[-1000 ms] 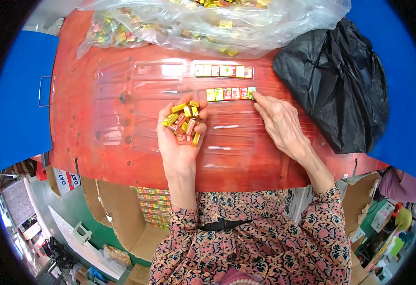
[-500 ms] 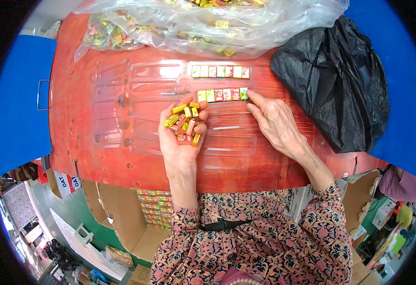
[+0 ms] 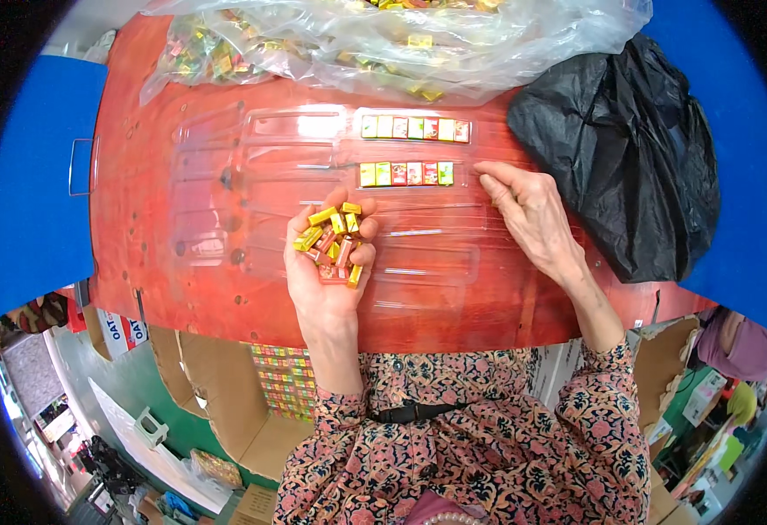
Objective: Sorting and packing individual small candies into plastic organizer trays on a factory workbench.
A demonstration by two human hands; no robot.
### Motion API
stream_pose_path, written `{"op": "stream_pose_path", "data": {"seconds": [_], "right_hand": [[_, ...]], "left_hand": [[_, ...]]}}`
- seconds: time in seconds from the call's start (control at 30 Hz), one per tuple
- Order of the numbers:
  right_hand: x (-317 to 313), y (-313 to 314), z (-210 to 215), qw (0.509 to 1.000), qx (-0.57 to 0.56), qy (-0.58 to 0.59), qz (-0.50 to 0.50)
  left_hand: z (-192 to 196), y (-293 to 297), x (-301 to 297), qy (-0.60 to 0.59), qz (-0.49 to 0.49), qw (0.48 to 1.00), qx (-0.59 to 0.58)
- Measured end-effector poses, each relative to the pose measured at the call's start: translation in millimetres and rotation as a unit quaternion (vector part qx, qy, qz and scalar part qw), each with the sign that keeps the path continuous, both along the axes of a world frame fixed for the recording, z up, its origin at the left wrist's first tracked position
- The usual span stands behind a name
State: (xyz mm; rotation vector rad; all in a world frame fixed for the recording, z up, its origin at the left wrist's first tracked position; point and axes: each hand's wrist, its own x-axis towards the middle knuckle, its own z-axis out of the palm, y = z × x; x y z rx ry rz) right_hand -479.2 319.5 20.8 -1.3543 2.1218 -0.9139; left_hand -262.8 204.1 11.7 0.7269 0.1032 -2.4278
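Observation:
My left hand is palm up, its fingers curled around a small heap of wrapped candies in yellow and reddish wrappers. To the right of a row of candies, my right hand has its index finger and thumb slightly apart, with nothing visible between them. That candy row lies in a slot of a clear plastic tray, with a small gap at its right end. Farther back, another candy row fills a similar slot. The tray's lower slots hold no candies.
A large clear plastic bag of candies spreads along the far edge of the red table. A crumpled black bag rests at the right. Below the near edge, an open cardboard box contains stacked candy packs.
My right hand has withdrawn to the right from the last candy of the nearer row. My left hand, still full of candies, has shifted slightly left and down.

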Motion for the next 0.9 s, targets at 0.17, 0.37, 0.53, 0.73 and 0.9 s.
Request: {"op": "stream_pose_path", "data": {"seconds": [0.17, 0.37, 0.53, 0.73, 0.9], "right_hand": [[9, -7, -5, 0.998, 0.029, 0.035, 0.053], [8, -6, -14, 0.999, -0.007, 0.023, 0.043], [-9, 6, -3, 0.996, -0.035, -0.064, -0.049], [0, 28, -5, 0.993, -0.013, 0.119, 0.002], [10, 32, -10, 0.992, -0.004, 0.12, -0.025]], "left_hand": [[-7, 2, 0, 0.026, -0.002, 1.0, 0.003], [-5, 5, -2, 0.036, -0.006, 0.999, 0.016], [-4, 7, -3, 0.029, -0.002, 0.999, 0.022], [-6, 8, -4, 0.028, -0.006, 0.999, 0.028], [-6, 11, -4, 0.031, -0.001, 0.999, 0.027]]}}
